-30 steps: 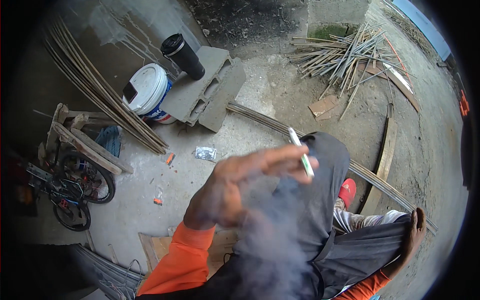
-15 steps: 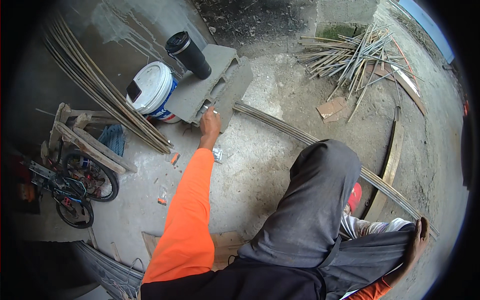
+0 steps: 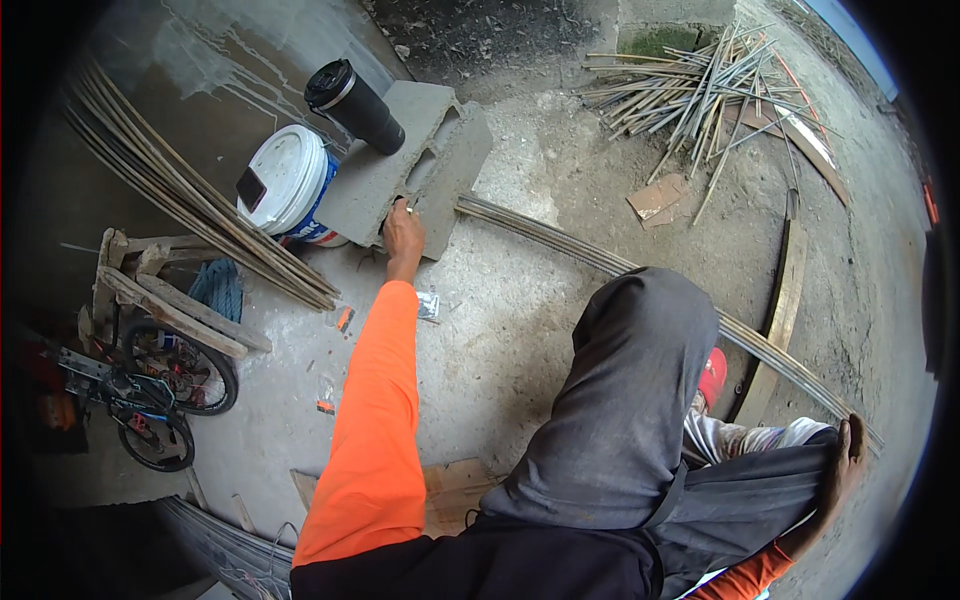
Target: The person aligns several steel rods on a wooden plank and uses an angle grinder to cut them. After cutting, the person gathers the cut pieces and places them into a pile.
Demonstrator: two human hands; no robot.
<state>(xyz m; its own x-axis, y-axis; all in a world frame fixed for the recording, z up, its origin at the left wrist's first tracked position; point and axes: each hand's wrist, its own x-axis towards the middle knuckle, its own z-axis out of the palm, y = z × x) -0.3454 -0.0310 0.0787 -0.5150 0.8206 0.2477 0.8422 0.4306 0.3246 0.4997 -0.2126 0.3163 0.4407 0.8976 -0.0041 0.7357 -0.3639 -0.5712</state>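
The right hand (image 3: 851,456), fingers extended, rests against the dark trouser leg (image 3: 765,500); farther out, the left hand (image 3: 404,242) looks pinched on a cigarette (image 3: 411,211), at the hollow concrete block (image 3: 362,188); the cigarette should be light, soft, easily crushed, best held gently at one end; beyond, a black tumbler (image 3: 365,115) stands on the block

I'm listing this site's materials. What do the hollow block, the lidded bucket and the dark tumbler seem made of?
Hollow block: probably concrete, rough and matte, judging by its grey, grainy faces. Lidded bucket: likely plastic, smooth with a faint sheen; its stepped, moulded-looking white rim suggests so. Dark tumbler: perhaps coated metal, satin; a bright ring near the top hints at it, but plastic is possible.
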